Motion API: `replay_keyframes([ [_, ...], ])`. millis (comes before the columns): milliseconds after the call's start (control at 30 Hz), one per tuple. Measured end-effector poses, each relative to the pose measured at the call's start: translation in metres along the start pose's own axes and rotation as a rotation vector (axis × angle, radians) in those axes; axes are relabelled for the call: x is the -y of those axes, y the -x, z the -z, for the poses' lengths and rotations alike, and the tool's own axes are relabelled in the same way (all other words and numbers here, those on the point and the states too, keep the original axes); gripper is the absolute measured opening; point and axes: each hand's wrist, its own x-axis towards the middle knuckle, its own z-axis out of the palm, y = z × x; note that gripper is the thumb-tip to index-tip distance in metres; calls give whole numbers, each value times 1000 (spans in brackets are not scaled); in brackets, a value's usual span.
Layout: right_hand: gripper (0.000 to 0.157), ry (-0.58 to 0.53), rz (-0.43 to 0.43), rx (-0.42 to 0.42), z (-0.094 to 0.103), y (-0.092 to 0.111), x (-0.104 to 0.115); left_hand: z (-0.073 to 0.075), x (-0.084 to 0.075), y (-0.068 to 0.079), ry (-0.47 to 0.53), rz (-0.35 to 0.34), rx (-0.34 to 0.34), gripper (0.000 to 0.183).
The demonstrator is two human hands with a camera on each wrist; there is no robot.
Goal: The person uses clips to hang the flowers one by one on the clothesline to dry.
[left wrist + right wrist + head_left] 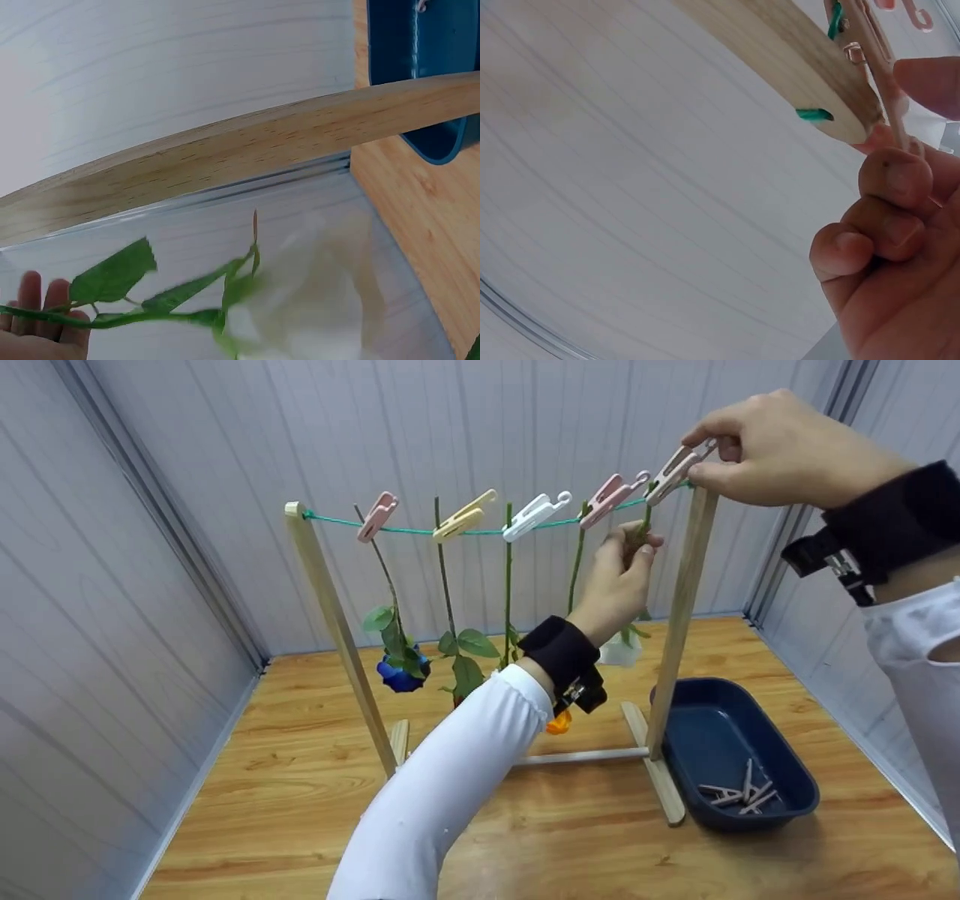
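Note:
My left hand [619, 585] pinches the green stem [647, 516] of a white rose near its upper end, just below the green cord [559, 523]. The rose hangs head down; its white bloom [307, 292] and leaves [114, 276] show in the left wrist view. With thumb and fingers my right hand [795, 450] holds a pale pink clothespin [670, 476] by its handle end. The clothespin's tip is at the cord and the stem top, close to the right wooden post [686, 577]. Whether its jaws grip the stem cannot be told.
Left along the cord, a pink [377, 517], a yellow [463, 517], a white [536, 516] and another pink clothespin [607, 502] hold stems, including a blue rose [403, 669]. A dark blue basin [701, 712] with several clothespins [742, 793] stands right of the wooden frame.

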Motion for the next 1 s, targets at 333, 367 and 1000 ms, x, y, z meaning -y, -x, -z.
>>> replay_keyframes([
  [333, 47, -22, 39, -152, 3, 17, 3, 13, -10, 21, -135, 25, 96, 61],
  [367, 48, -36, 40, -168, 3, 19, 4, 15, -11, 24, -153, 26, 104, 63],
  [1000, 11, -210, 183, -391, -47, 75, 4, 91, -2, 90, -367, -208, 119, 17],
])
